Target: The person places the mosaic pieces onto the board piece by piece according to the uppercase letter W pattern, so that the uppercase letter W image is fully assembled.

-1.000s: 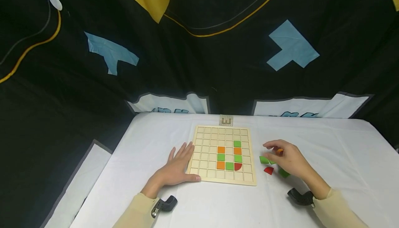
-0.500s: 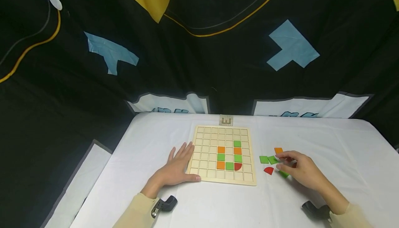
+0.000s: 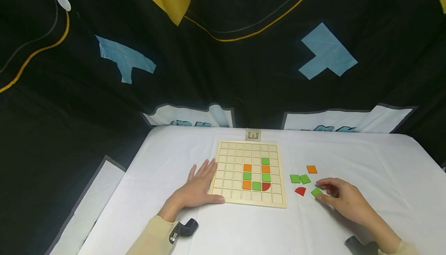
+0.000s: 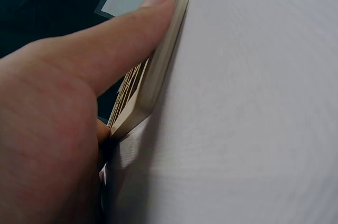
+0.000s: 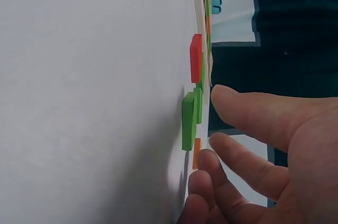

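A wooden grid board [image 3: 228,177] lies on the white table, with several green and orange square tiles and a red quarter-round tile set in its cells. My left hand [image 3: 196,190] rests at the board's left edge, fingers spread and straight, thumb along the near-left corner. In the left wrist view the thumb [image 4: 127,34] lies over the board's edge. My right hand [image 3: 343,200] is over the loose tiles, beside a green square tile [image 3: 316,192]. The right wrist view shows a gap between thumb and fingers, and the green tile [image 5: 188,121] stands clear of both.
Between board and right hand lie two green tiles [image 3: 295,178], a loose red quarter-round tile [image 3: 300,191] and an orange tile [image 3: 311,169]. A small patterned card [image 3: 253,134] lies behind the board. A dark curtain [image 3: 223,76] hangs behind the table.
My right hand has let go of the orange tile, which now lies on the table, and has moved toward the near right to the green tile. The left hand has stayed put.
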`<state>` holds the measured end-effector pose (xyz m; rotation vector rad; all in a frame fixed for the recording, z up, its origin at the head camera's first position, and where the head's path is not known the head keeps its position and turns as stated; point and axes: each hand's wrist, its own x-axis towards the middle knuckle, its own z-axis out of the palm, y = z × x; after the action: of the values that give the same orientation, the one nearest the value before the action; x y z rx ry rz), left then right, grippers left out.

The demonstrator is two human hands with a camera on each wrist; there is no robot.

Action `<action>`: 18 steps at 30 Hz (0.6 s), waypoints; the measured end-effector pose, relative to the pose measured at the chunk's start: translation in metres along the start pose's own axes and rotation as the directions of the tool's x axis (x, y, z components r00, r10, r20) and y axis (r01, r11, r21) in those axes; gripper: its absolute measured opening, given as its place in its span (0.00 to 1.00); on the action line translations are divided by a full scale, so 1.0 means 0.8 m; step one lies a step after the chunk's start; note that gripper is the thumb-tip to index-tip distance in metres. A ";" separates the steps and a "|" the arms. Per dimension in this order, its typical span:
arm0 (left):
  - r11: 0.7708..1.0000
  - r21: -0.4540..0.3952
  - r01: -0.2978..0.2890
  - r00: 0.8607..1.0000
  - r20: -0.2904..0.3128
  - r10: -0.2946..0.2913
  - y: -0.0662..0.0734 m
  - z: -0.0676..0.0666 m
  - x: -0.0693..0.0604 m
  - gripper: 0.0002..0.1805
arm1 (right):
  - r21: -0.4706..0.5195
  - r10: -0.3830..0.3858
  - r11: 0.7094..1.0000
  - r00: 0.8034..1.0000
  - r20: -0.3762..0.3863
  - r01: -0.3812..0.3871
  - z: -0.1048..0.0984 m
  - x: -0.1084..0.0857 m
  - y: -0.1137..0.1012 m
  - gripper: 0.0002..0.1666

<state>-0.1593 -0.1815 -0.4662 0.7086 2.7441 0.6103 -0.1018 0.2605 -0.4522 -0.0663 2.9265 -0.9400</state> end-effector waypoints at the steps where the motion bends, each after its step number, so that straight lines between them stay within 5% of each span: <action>1: 1.000 0.001 0.000 1.000 0.001 0.000 0.000 0.000 0.000 0.66 | -0.002 0.009 1.000 1.000 0.000 -0.009 0.000 0.000 0.000 0.25; 18: 1.000 0.003 -0.002 1.000 -0.003 0.003 0.000 0.000 0.001 0.66 | -0.040 0.020 0.999 1.000 0.020 -0.020 0.000 -0.002 0.003 0.27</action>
<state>-0.1600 -0.1811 -0.4660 0.7124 2.7481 0.6084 -0.1001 0.2624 -0.4537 -0.0486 2.9214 -0.8730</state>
